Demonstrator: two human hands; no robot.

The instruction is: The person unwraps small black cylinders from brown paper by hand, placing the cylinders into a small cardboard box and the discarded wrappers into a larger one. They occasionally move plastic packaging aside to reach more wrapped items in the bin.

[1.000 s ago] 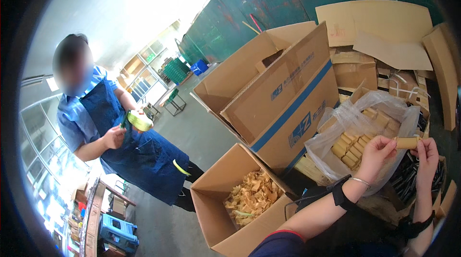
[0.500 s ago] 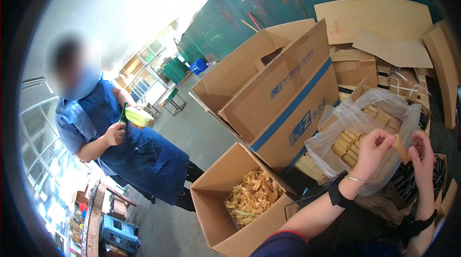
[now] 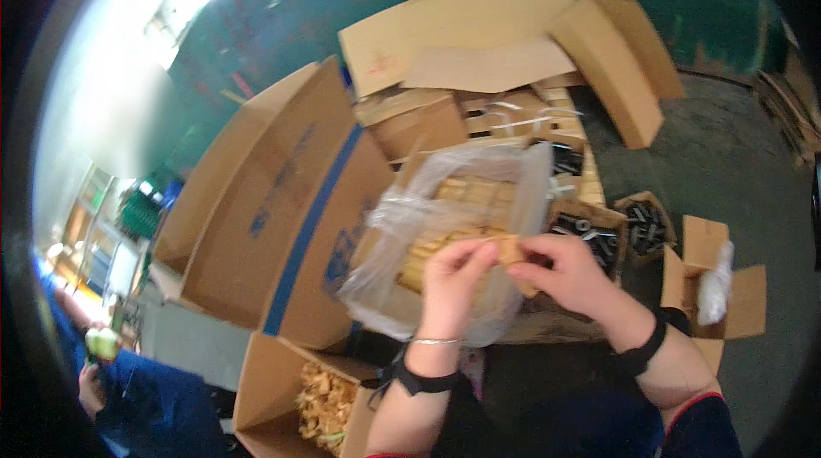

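Observation:
Between my left hand [image 3: 453,274] and my right hand [image 3: 569,274] is a small tan roll [image 3: 511,251] that looks paper-wrapped. Both sets of fingers pinch it, the left from one side and the right from the other; motion blur hides its finer shape. Directly beneath, a box lined with a clear plastic bag [image 3: 445,163] contains several similar tan rolls [image 3: 475,191] packed in rows. My hands partly cover the near rolls. To the lower left, an open cardboard box [image 3: 265,381] holds crumpled tan paper scraps [image 3: 325,407].
A large open carton [image 3: 248,218] with a blue stripe stands at left. Small boxes of black cylindrical parts [image 3: 646,225] sit at right, beside an open box [image 3: 705,240] with a white plastic bag. Cardboard sheets [image 3: 462,26] lean behind. A person in a blue apron [image 3: 162,398] is at far left.
My view has swung right, so the co-worker moves to the left edge. My hands have come closer together on the tan roll, which was held more apart before.

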